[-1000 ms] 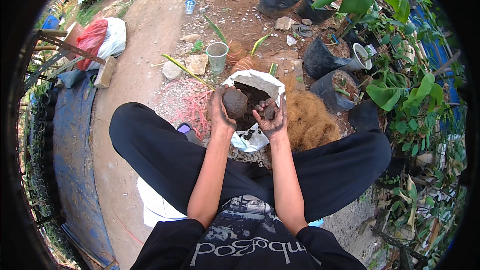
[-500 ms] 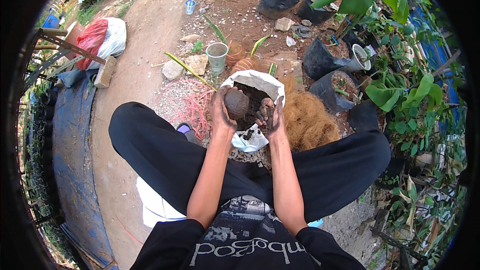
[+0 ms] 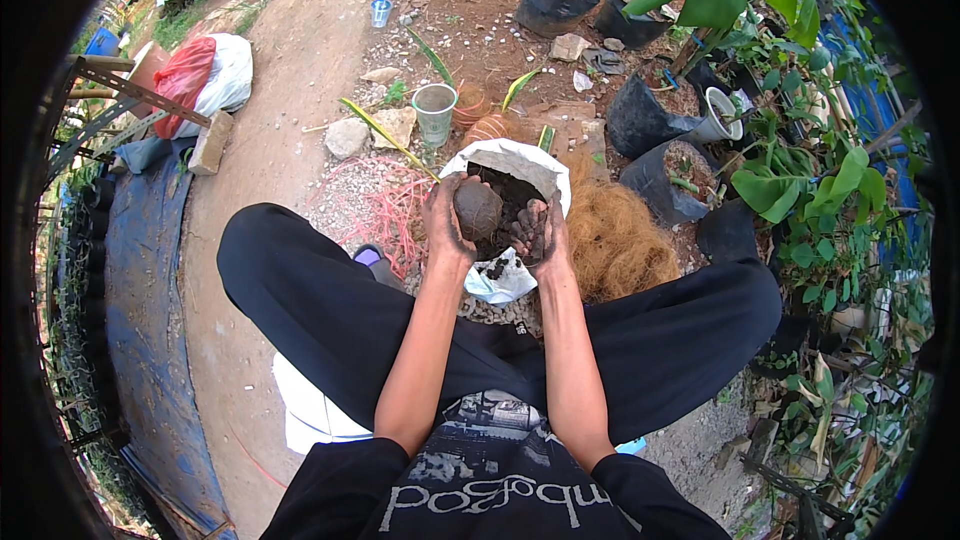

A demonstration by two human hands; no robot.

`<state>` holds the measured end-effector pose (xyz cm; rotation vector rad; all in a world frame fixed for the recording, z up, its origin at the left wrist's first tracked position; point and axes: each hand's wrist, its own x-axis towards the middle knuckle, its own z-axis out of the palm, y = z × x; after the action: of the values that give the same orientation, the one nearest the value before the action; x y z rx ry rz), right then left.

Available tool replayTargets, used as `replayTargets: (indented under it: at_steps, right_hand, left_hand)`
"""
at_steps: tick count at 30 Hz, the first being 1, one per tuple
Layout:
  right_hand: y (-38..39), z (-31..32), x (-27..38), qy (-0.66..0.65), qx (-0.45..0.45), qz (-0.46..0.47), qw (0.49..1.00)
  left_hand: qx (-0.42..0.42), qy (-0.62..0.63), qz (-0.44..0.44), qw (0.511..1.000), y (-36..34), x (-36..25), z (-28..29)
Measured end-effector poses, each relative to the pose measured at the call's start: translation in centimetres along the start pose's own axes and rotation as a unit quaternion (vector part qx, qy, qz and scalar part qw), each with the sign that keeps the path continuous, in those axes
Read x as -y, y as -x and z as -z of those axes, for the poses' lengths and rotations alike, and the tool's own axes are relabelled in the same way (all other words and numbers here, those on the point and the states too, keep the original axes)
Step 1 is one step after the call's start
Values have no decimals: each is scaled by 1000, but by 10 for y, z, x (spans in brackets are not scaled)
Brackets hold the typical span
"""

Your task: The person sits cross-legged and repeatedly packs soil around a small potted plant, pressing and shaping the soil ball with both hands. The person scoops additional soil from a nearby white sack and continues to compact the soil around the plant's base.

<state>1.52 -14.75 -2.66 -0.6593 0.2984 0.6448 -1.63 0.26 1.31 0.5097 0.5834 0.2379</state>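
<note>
My left hand (image 3: 446, 225) is wrapped round the left side of a dark brown ball (image 3: 478, 210) with fine fibres on it, held inside an open white sack (image 3: 520, 155) of dark soil (image 3: 510, 191). My right hand (image 3: 541, 235) is at the sack's right side, its soiled fingers curled into the soil beside the ball; what is in them is hard to make out. A heap of orange-brown fibre (image 3: 625, 240) lies to the right of the sack and tangled pink strands (image 3: 385, 230) to the left. A clear plastic cup (image 3: 436, 118) stands behind the sack.
My crossed legs (image 3: 310, 290) surround the sack. Black planting bags (image 3: 650, 120) and leafy plants (image 3: 770, 190) line the right. A dirt path runs left, beside a blue tarp (image 3: 145, 320), red and white bags (image 3: 220, 80) and a brick (image 3: 210, 145). Stones (image 3: 345, 140) lie ahead.
My left hand and the ball have shifted slightly rightward. My right hand's fingers have curled down deeper into the soil, and the dark lump seen in them earlier no longer shows clearly.
</note>
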Motion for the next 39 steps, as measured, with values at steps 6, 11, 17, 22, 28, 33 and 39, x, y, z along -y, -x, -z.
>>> replayTargets:
  at_steps: [6,11,17,22,28,33,39]
  right_hand:
    - [19,-18,29,30,-27,-16,999]
    - [24,-38,36,49,12,88,995]
    - [29,-61,25,291,108,190,931]
    - [24,-67,15,380,86,254,886]
    - [26,-59,15,360,65,181,913]
    - [26,-55,13,240,83,86,963]
    - [30,-60,9,272,56,111,954]
  left_hand:
    - [-14,5,11,1000,-6,-2,6]
    - [-14,-9,44,999,-8,0,7]
    - [37,-37,84,995,-6,7,4]
    - [96,-41,90,991,-9,10,4]
    - [149,-109,62,981,-1,6,-1]
    - [179,-152,48,971,12,0,-8]
    - [196,-123,43,972,9,-1,-7]
